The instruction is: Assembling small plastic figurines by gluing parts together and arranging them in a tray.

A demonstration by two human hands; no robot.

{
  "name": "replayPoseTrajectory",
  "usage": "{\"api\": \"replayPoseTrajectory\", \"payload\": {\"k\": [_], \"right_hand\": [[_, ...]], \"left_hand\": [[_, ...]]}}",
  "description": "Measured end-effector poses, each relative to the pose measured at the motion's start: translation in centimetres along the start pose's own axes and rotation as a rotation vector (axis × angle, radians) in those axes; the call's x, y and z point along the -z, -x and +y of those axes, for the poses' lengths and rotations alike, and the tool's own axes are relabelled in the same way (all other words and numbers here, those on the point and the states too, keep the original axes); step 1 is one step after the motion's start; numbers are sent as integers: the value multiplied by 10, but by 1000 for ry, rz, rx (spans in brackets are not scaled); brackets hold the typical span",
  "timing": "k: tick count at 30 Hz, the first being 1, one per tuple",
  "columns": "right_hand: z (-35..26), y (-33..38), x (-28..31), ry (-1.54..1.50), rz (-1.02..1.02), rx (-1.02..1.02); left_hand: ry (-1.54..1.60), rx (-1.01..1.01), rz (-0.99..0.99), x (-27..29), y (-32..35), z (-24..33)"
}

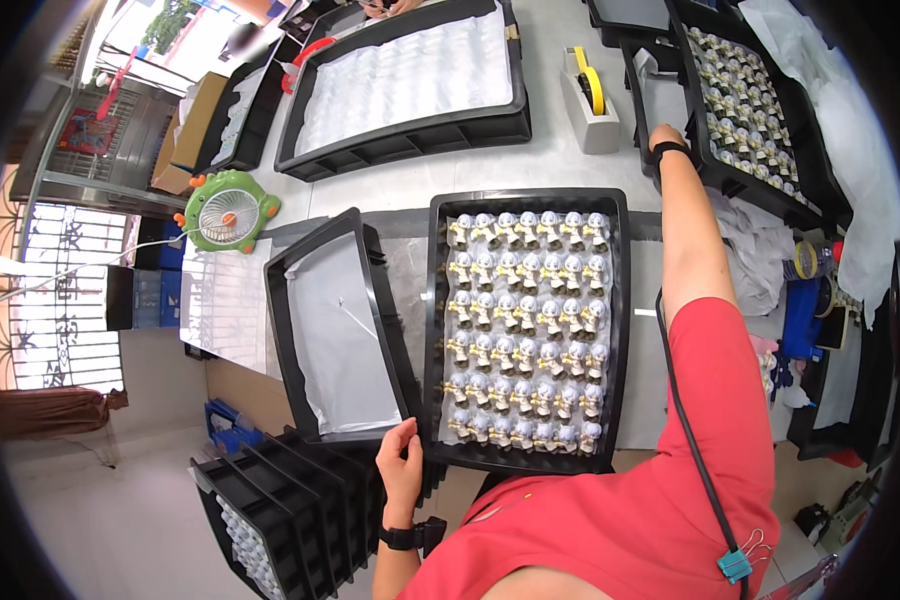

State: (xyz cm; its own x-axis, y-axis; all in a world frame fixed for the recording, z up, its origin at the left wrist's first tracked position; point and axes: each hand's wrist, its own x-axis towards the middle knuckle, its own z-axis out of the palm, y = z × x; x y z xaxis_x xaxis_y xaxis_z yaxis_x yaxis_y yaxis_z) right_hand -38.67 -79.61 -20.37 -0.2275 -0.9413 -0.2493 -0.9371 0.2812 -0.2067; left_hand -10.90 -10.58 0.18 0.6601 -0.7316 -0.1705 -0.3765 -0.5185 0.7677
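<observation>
In front of me lies a black plastic tray (620, 330) filled with rows of small white-haired, gold-trimmed figurines (525, 310) on a clear liner. Left of it, a tilted black tray (382, 300) holds a pale sheet (335, 330). My left hand (400, 470) is at the near corner between these two trays, fingers curled and tips by the rim; what they pinch, if anything, is too small to see. With arm stretched far forward, my right hand (667, 135) is closed at the edge of a black tray (640, 115) containing grey-white sheeting.
A large black tray with a white liner (410, 80), a tape dispenser (592, 105) and a green fan (228, 212) stand on the table. More figurines fill a right-hand tray (745, 105). Black trays (300, 510) are stacked below left. Another person's hand (395, 7) shows at the top.
</observation>
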Motion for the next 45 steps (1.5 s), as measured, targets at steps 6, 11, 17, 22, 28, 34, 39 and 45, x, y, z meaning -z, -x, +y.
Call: {"api": "replayPoseTrajectory", "payload": {"k": [6,11,17,22,28,34,39,45], "right_hand": [[-17,-4,-23,25,-92,62],[-8,-5,-22,74,-131,81],[-55,119,61,-453,133,-15],[-58,129,63,-640,441,45],[-48,192,79,-726,379,294],[-6,235,85,-437,316,389],[-2,239,90,-551,528,482],[-19,286,94,-887,582,659]], "left_hand": [[-124,-49,-17,1,8,12],[-121,-48,-49,0,3,13],[-168,-78,-52,3,2,12],[-191,-130,-88,1,-5,18],[-195,-156,-79,7,-6,11],[-184,-196,-73,9,-11,9],[-208,-209,-62,13,-18,13],[-179,-246,-64,10,-22,14]]}}
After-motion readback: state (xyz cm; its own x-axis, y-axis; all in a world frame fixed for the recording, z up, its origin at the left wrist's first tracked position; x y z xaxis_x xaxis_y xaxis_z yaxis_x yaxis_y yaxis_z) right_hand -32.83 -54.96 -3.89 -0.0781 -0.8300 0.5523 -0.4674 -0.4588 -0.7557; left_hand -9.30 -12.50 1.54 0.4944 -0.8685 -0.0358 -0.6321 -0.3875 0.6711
